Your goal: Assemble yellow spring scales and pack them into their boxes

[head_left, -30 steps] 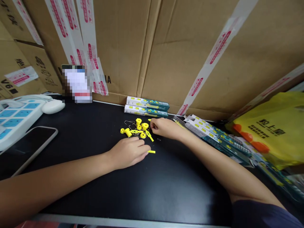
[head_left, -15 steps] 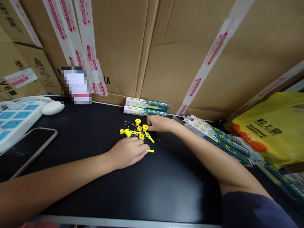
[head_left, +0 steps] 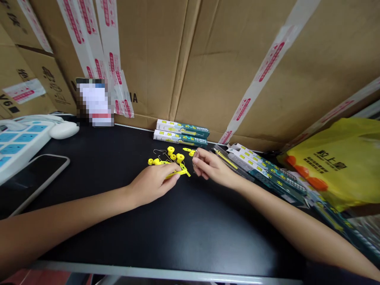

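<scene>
My left hand [head_left: 154, 180] is closed on a slim yellow plastic strip [head_left: 175, 173], which points to the right. To the right, my right hand [head_left: 209, 164] pinches a thin metal wire piece [head_left: 194, 155]; its exact shape is partly hidden by the fingers. Between and behind the hands lies a pile of small parts: a yellow flanged plug [head_left: 170, 150], a second yellow plug [head_left: 179, 158], a small yellow ring [head_left: 150, 161] and a wire hook [head_left: 159, 151]. A flat yellow piece [head_left: 187, 149] lies just behind my right fingertips.
Two printed boxes [head_left: 181, 132] are stacked against the cardboard wall [head_left: 154, 59]. More printed boxes [head_left: 264, 166], a clear tube with a yellow rod [head_left: 227, 157] and a yellow bag [head_left: 341, 158] lie right. On the left are a power strip [head_left: 25, 138] and a phone [head_left: 35, 184].
My right hand has drawn back from the pile to the right, with a wire piece in its fingers. My left hand has lifted slightly, and the yellow strip has turned upward.
</scene>
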A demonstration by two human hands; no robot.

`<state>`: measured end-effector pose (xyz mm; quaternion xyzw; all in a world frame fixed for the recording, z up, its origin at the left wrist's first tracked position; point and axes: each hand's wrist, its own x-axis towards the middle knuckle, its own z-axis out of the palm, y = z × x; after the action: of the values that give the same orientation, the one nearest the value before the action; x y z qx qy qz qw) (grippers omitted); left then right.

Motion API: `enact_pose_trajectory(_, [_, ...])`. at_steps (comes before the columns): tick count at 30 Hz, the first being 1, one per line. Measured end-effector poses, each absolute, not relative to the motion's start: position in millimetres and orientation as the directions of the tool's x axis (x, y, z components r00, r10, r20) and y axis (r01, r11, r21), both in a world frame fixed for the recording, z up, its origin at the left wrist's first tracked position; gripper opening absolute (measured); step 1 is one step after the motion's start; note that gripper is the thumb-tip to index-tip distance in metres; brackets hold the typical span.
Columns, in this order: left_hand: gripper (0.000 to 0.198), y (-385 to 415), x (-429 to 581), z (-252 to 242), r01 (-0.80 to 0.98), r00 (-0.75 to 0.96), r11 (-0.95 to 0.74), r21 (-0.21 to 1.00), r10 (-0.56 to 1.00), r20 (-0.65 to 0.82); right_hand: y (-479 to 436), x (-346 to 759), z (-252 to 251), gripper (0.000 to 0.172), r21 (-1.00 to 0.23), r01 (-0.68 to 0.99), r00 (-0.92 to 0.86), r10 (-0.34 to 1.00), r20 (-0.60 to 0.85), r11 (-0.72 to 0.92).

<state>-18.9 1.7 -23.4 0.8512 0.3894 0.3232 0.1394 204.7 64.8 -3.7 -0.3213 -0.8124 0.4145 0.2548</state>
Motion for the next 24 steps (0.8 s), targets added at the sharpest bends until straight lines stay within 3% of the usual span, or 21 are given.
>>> enact_pose_trajectory(4, [0.023, -2.1, -14.6, -15.6, 0.522, 0.441, -0.487, 0.700, 0.857, 0.268, 43.5, 206.5, -17.8, 0.028, -0.904, 0.238, -0.623, 0.770, 0.139, 0.356])
enact_pose_trajectory(8, [0.024, -4.4, -9.6, -20.2, 0.466, 0.445, -0.391, 0.794, 0.879, 0.172, 30.2, 196.9, -27.6, 0.028, -0.963, 0.151, -0.572, 0.814, 0.099, 0.224])
enact_pose_trajectory(13, [0.025, -4.4, -8.8, -22.5, 0.479, 0.470, -0.424, 0.768, 0.863, 0.183, 21.5, 188.7, -29.7, 0.029, -0.984, 0.084, -0.599, 0.797, 0.075, 0.155])
enact_pose_trajectory(16, [0.024, -3.8, -11.8, -19.0, 0.532, 0.505, -0.498, 0.685, 0.836, 0.216, 22.2, 192.3, -22.7, 0.022, -0.964, 0.090, -0.595, 0.790, 0.150, 0.251])
enact_pose_trajectory(18, [0.021, -3.9, -14.6, -17.4, 0.587, 0.557, -0.579, 0.566, 0.796, 0.237, 24.1, 196.4, -16.2, 0.015, -0.891, 0.163, -0.616, 0.749, 0.243, 0.423])
enact_pose_trajectory(21, [0.015, -4.8, -18.2, -17.4, 0.630, 0.624, -0.667, 0.397, 0.740, 0.253, 25.4, 200.9, -9.8, 0.007, -0.643, 0.316, -0.725, 0.614, 0.310, 0.697])
enact_pose_trajectory(24, [0.015, -6.0, -19.6, -18.2, 0.634, 0.621, -0.676, 0.376, 0.734, 0.275, 21.9, 199.9, -10.2, 0.005, -0.443, 0.372, -0.793, 0.528, 0.305, 0.816])
